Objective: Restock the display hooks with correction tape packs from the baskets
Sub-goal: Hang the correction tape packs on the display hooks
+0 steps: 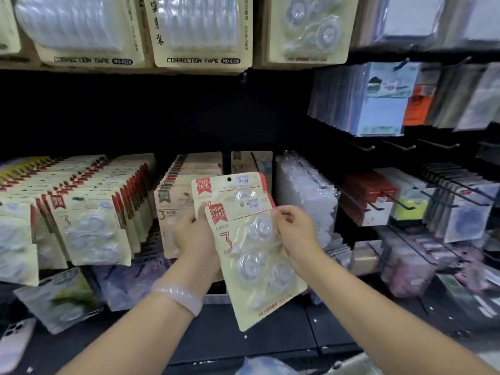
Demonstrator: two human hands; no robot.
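I hold two cream correction tape packs with red labels and a large "3" in front of the display. My left hand (193, 234) grips the rear pack (230, 189) by its left edge. The front pack (259, 266), tilted with three clear tape dispensers in its blister, is pinched at its upper right edge by my right hand (293, 231). Behind them hangs a short row of the same packs (173, 204). To the left, long rows of the same packs (89, 212) fill their hooks.
Larger correction tape cards (203, 31) hang above. Clear blister packs (305, 190) hang right of my hands. Bare black hooks (397, 146) stick out at the right among notebooks and other stationery. A phone (13, 339) lies at the lower left on the dark shelf.
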